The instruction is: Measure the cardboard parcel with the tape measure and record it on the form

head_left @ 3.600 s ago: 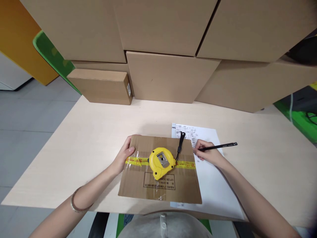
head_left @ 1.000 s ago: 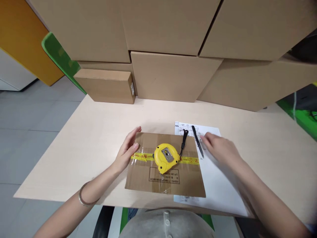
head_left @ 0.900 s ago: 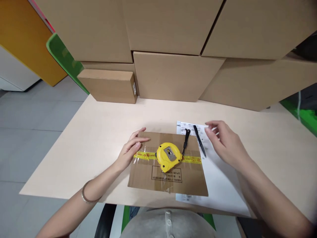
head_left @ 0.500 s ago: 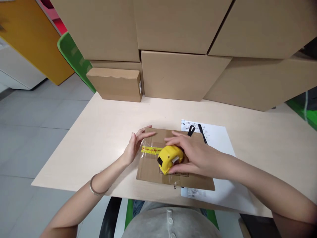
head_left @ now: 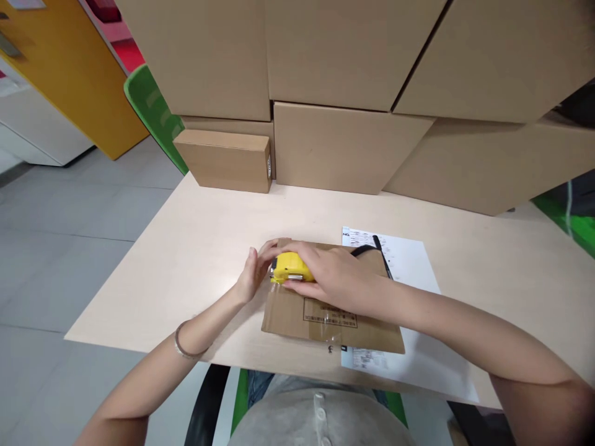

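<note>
- Tape measure [head_left: 287, 270], yellow, sits just left of the frame's centre, on the left end of a flat cardboard parcel [head_left: 325, 313]. The right hand [head_left: 325, 279] is curled over its top and holds it, fingers closed round the case. If the grip is loose, I judge the case could skid off the parcel's left edge onto the tabletop [head_left: 195, 260].
- Cardboard boxes [head_left: 344, 93] stacked across the top of the frame lean over the work area. A sharp pull of the tape toward them could knock the small box [head_left: 225, 160] at upper left, which lies flat by itself.
- Parcel lies near the tabletop's front edge, at the lower centre. With weight pressing on its left end and nothing pinning the right end, it may pivot or slide toward the lap.
- Paper sheet [head_left: 413, 322] lies partly under the parcel, to the right of centre, and its lower corner reaches the tabletop's edge. Any shift of the parcel could drag it over.
- Left hand [head_left: 255, 277] stands open, fingers straight, its fingertips touching the tape measure's left side and the parcel's end. It holds nothing. If the blade springs back, those fingers are in its way.
- Black pen [head_left: 382, 255] lies loose on the paper, right of centre, just beside the black wrist strap [head_left: 361, 250]. A tug on the strap could flick it away.
</note>
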`<state>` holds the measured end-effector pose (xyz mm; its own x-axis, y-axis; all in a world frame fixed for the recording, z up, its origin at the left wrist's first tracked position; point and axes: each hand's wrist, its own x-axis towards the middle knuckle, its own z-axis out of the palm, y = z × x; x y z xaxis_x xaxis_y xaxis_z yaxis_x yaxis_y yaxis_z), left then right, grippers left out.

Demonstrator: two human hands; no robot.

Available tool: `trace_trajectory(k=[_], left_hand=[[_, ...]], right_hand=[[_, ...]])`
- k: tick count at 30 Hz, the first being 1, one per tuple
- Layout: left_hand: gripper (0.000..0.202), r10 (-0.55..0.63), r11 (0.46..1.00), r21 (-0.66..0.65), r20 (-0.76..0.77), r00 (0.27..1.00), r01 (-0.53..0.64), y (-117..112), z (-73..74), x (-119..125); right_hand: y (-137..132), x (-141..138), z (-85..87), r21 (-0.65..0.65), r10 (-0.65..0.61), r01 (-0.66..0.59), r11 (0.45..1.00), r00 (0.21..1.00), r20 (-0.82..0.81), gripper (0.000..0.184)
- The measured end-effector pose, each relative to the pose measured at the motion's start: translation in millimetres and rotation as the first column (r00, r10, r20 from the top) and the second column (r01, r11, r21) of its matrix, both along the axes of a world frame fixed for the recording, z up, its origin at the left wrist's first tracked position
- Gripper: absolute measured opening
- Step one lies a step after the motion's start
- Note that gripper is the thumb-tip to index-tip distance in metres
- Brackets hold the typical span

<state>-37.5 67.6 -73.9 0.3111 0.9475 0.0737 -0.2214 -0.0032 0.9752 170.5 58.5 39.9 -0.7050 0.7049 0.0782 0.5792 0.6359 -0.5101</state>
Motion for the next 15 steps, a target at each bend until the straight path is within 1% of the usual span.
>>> trace_trajectory(k=[2,3,5,7,9,11,13,15], left_hand=[[0.058,-0.014,0.991,0.131,-0.151,0.989,0.034,3,1.0,-5],[0.05,-0.02,0.983,0.173,-0.219,0.976,0.059,4,2.1,-8],[0.043,-0.031,0.976,0.198,-0.294,0.955,0.092,5,4.8,-11],[0.041,-0.044,0.974,0.197,-0.299,0.953,0.107,5,7.2,-12],[0.04,-0.055,0.972,0.201,-0.298,0.953,0.119,6,8.4,-12],[0.039,-0.053,0.971,0.207,-0.307,0.95,0.121,6,8.4,-12],[0.039,-0.045,0.972,0.207,-0.318,0.947,0.115,7,7.3,-12],[0.038,-0.039,0.973,0.201,-0.325,0.945,0.11,8,5.2,-13]], right_hand=[[-4,18,-0.5,-0.007,-0.041,0.041,0.999,0.999,0.008,0.041],[-6,30,0.2,-0.013,-0.069,0.07,0.997,0.998,0.011,0.037],[-11,59,3.1,-0.047,-0.138,0.138,0.989,0.99,0.007,0.031],[-17,95,6.2,-0.097,-0.21,0.207,0.973,0.977,-0.021,0.029],[-25,132,7.4,-0.113,-0.285,0.278,0.954,0.957,-0.048,0.029],[-34,162,4.8,-0.114,-0.371,0.362,0.925,0.926,-0.074,0.028],[-41,181,-1.7,-0.126,-0.438,0.426,0.896,0.895,-0.088,0.028],[-46,187,-9.8,-0.167,-0.466,0.449,0.878,0.881,-0.079,0.03]])
